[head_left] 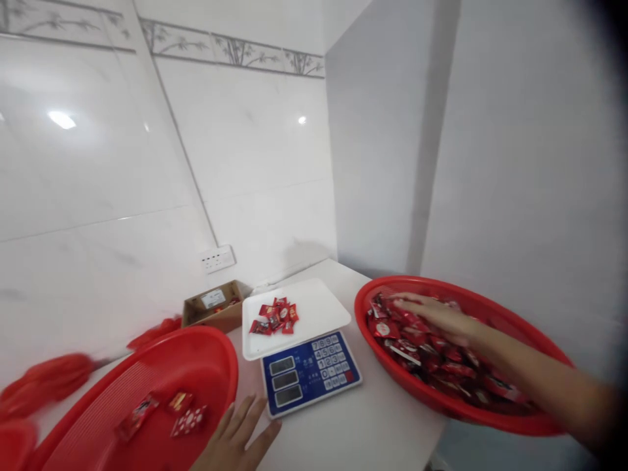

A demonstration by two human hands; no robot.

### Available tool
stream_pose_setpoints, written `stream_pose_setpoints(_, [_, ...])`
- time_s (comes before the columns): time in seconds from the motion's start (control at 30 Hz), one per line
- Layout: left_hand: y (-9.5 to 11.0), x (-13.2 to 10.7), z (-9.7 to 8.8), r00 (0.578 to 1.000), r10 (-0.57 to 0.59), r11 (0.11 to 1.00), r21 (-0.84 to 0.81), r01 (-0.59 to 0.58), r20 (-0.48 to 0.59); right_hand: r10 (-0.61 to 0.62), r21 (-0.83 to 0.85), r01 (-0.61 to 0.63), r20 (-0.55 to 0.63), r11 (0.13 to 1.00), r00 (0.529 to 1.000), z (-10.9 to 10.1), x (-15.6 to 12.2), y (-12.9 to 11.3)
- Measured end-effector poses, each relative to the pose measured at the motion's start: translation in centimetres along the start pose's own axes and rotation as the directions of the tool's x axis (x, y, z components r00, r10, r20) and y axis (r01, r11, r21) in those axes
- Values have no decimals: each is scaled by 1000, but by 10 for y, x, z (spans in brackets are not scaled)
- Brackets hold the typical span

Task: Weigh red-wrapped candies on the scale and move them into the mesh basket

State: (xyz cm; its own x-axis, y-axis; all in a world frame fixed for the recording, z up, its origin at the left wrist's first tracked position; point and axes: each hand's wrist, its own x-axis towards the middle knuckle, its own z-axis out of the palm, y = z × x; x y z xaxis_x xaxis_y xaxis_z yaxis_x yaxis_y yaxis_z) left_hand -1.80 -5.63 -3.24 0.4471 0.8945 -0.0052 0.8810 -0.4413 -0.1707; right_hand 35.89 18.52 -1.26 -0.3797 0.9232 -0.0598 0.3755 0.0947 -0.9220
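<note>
Head view: nearest the camera, the left hand (235, 437) lies flat, palm down, on the white counter (377, 425). Its fingers (252, 412) are spread and released, holding nothing. It rests against the near rim of the left red basket (206, 347) and just beside the front corner of the blue scale (310, 373).

A few red packets (167, 412) lie loose on the ribbed floor of the left red basket.

The scale has a keypad and three display windows on its front panel. Its white tray (318, 307) carries a small heap of sweets (275, 318), all in red wrappers.

To the right, the right hand (436, 318) reaches over the rim of the right red basket (366, 307). It lies on top of the pile of wrapped sweets (441, 363) that fills this basket. The hand is blurred, with fingers stretched out over the pile; whether they grip any sweet cannot be told.

Behind the scale, a cardboard box (216, 306) stands open against the tiled wall, below a wall socket (218, 259). At the far left, blurred red bags (49, 379) lie on the counter.
</note>
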Motion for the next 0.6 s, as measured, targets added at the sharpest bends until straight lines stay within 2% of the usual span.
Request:
stream_pose_setpoints(0.03, [5, -1, -9, 995, -64, 997, -46, 67, 71, 35, 103, -34, -5, 994, 999, 0, -1, 1])
stream_pose_setpoints(0.1, [15, -1, -20, 962, -194, 969, -116, 219, 194, 92, 188, -84, -35, 979, 995, 2, -1, 5])
stream_pose_setpoints(0.17, [21, -4, -22, 917, -297, 928, -148, 343, 266, 128, 131, -118, -78, 984, 989, 3, 1, 9])
stream_pose_setpoints(0.27, [22, -17, -14, 871, -398, 861, -212, 463, 287, 103, -97, -114, -112, 989, 988, 3, 7, 16])
stream_pose_setpoints(0.33, [15, -32, -8, 869, -401, 815, -321, 483, 290, 53, -253, -81, -113, 964, 992, 2, 11, 20])
stream_pose_setpoints(0.4, [4, -51, -4, 888, -335, 755, -473, 453, 315, 17, -375, -60, -117, 925, 993, 1, 15, 24])
stream_pose_setpoints(0.5, [-13, -79, -4, 895, -291, 652, -615, 444, 338, -14, -467, -34, -100, 884, 995, -1, 18, 28])
stream_pose_setpoints(0.57, [-24, -94, -8, 869, -394, 624, -607, 492, 299, -31, -492, -7, -71, 871, 997, -2, 19, 28])
stream_pose_setpoints(0.6, [-30, -101, -9, 836, -490, 628, -565, 536, 249, -34, -501, -4, -66, 865, 997, -2, 19, 28])
